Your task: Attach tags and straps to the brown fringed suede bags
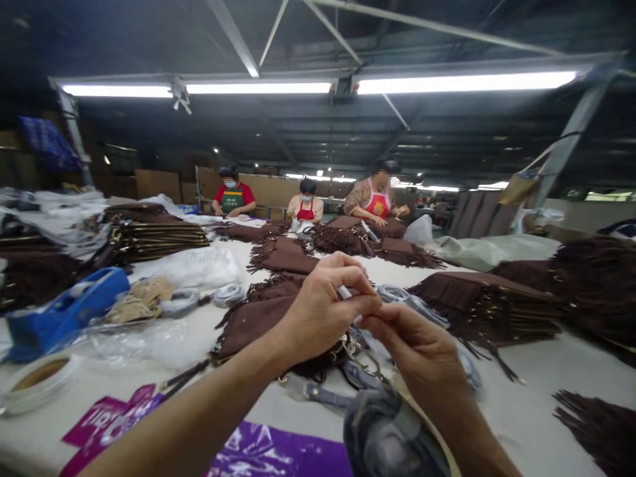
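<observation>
My left hand [325, 308] and my right hand [417, 348] meet in front of me, fingertips pinched together. A small pale strip [344, 292] shows between the left fingers; its kind is unclear, and the fingers hide most of what they hold. Beneath lies a brown fringed bag [256, 321] on the white table [521, 411]. Metal clasps [365, 358] and a grey wrapped strap [325, 396] are just under my hands. A dark, blurred bundle [392, 434] sits close to me, below my right wrist.
To the left are a blue tape dispenser [67, 315], a tape roll [40, 381] and tan tags [142, 298]. Stacked brown bags flank me, one stack [489, 305] at right. Purple plastic packaging [283, 450] lies in front. Several co-workers, one in a red apron [378, 203], work across the table.
</observation>
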The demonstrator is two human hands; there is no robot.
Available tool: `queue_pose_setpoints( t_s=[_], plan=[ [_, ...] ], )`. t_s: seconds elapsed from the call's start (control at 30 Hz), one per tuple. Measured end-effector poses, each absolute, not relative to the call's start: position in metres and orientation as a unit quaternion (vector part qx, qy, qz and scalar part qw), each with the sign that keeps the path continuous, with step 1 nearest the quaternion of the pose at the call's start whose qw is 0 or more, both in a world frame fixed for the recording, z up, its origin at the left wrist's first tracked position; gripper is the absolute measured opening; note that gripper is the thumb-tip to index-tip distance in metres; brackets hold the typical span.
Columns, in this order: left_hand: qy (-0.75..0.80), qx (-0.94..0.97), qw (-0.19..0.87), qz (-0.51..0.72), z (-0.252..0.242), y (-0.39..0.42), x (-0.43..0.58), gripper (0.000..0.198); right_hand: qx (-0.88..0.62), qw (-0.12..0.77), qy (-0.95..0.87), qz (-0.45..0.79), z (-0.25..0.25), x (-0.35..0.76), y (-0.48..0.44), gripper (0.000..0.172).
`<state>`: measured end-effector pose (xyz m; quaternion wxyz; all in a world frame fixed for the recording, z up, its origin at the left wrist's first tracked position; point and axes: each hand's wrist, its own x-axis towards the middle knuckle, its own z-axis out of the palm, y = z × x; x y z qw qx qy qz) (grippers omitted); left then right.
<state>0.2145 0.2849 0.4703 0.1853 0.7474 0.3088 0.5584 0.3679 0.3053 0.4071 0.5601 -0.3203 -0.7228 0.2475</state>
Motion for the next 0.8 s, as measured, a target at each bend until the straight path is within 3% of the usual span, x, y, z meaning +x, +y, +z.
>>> queue_pose_setpoints(
  t_s=[0.1,0.2,0.27,0.3,0.4,0.5,0.63,0.8],
  plan=[
    [0.331,0.788,0.183,0.486,0.463,0.281,0.177,0.008,-0.276,0.537,-0.717,0.348,0.402,0.361,0.307,0.024],
    [0.442,0.818,0.108,0.351,0.422,0.281,0.125,0.056,-0.266,0.508,-0.724,0.383,0.385,0.359,0.311,0.026],
    [0.550,0.802,0.047,0.230,0.387,0.286,0.088,0.071,-0.277,0.468,-0.747,0.382,0.373,0.356,0.314,0.026],
    [0.591,0.786,0.034,0.179,0.370,0.290,0.072,0.062,-0.281,0.439,-0.762,0.385,0.367,0.354,0.316,0.026],
    [0.659,0.739,0.041,0.131,0.336,0.303,0.038,0.009,-0.289,0.333,-0.796,0.414,0.355,0.338,0.323,0.027],
    [0.685,0.703,0.047,0.186,0.327,0.315,0.025,0.020,-0.309,0.257,-0.842,0.360,0.346,0.316,0.333,0.025],
    [0.668,0.693,0.075,0.261,0.328,0.325,0.020,0.022,-0.329,0.274,-0.870,0.247,0.335,0.296,0.350,0.020],
    [0.629,0.701,0.121,0.313,0.324,0.331,0.016,0.028,-0.384,0.236,-0.865,0.219,0.328,0.299,0.366,0.020]
  ],
)
